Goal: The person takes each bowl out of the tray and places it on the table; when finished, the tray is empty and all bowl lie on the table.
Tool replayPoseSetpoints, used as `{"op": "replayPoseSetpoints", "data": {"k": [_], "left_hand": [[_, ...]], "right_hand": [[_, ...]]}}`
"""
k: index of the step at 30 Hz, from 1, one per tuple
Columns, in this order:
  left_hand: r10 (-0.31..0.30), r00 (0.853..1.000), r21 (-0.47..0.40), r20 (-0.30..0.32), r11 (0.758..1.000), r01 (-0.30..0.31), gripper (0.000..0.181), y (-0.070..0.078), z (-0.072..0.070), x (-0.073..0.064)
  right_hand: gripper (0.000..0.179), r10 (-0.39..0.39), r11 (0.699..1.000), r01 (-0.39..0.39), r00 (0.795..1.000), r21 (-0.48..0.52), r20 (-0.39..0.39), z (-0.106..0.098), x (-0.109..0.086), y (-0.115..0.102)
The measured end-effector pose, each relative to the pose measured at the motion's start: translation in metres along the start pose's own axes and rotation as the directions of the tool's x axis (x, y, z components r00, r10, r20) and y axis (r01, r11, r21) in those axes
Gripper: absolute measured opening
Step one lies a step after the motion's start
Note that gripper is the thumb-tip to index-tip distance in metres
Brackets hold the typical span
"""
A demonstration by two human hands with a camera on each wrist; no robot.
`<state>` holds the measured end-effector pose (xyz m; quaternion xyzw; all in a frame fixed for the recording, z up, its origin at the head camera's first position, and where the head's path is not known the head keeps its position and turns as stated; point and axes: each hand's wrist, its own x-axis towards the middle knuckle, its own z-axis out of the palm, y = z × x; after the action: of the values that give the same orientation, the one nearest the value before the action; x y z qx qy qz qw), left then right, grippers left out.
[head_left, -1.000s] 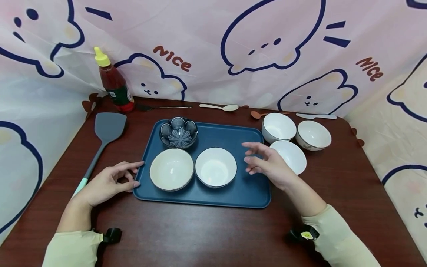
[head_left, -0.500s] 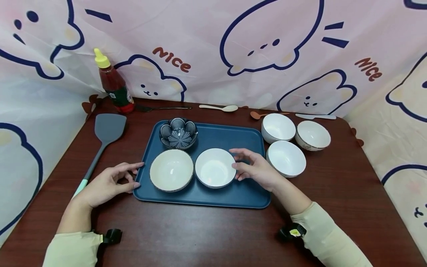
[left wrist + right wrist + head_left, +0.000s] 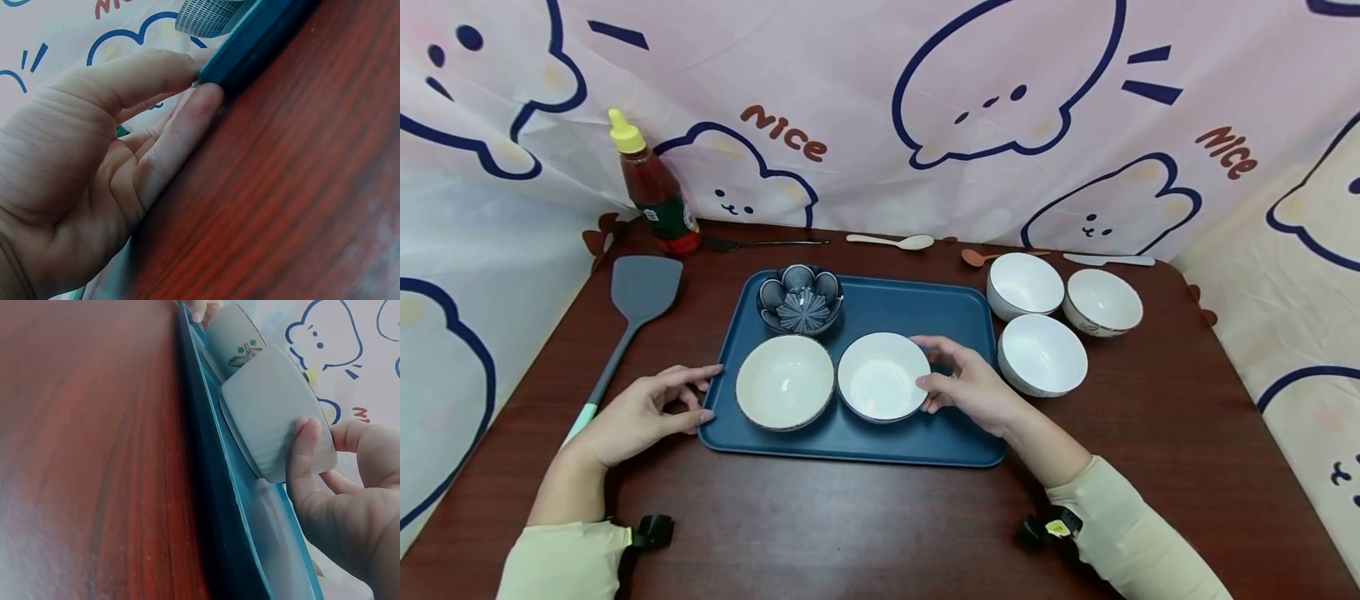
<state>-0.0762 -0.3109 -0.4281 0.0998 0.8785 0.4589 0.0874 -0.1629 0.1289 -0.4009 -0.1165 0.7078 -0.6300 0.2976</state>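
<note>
Brown table (image 3: 760, 517). Bowl (image 3: 882, 379) on tray (image 3: 917, 308), right hand (image 3: 964, 387) gripping its right side; left hand (image 3: 643, 408) touches tray edge, pinch unclear.

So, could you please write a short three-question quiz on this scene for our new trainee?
1. Multiple choice: what does the right hand grip?
A) the wooden spoon
B) the white bowl on the tray
C) the spatula

2. True or false: the left hand touches the edge of the tray.

3. Fill in the gap: the cap of the bottle at the back left is ____.

Key: 1. B; 2. True; 3. yellow.
</note>
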Motion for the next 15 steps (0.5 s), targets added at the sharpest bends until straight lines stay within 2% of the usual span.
{"op": "replayPoseSetpoints", "data": {"k": [15], "left_hand": [[0.002, 1.0, 0.005, 0.007, 1.0, -0.002, 0.056, 0.0, -0.001, 0.001]], "right_hand": [[0.059, 0.01, 0.999, -0.01, 1.0, 0.031, -0.025, -0.009, -0.014, -0.006]]}}
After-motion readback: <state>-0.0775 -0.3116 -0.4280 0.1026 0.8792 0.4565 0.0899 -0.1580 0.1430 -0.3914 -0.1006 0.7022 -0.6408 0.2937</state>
